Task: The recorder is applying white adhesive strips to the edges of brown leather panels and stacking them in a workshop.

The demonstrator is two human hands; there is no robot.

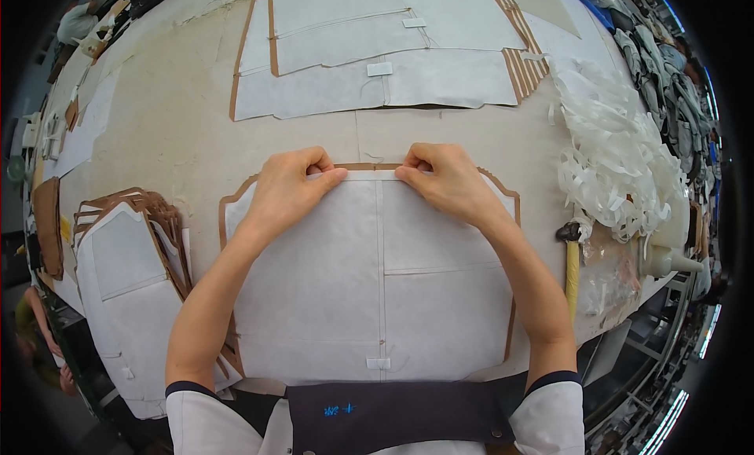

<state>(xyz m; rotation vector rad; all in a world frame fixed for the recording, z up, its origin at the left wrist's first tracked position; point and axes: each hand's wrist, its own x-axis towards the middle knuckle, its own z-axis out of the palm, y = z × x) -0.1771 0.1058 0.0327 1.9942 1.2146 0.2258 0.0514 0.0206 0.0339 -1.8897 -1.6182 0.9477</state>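
Note:
A large panel, white on its upward face with brown edges showing, lies flat in front of me. A seam runs down its middle, and a small white tag sits near its near edge. My left hand pinches the far edge left of the seam, thumb against forefinger. My right hand pinches the same edge on the other side, fingers closed likewise. Between the two hands a narrow white strip runs along the edge, with a brown border beyond it. Whether the strip is folded panel or separate tape I cannot tell.
More white-and-brown panels lie stacked at the far side. Another pile of panels rests at the left. A heap of translucent white strips covers the right, near a yellow-handled hammer and a white squeeze bottle.

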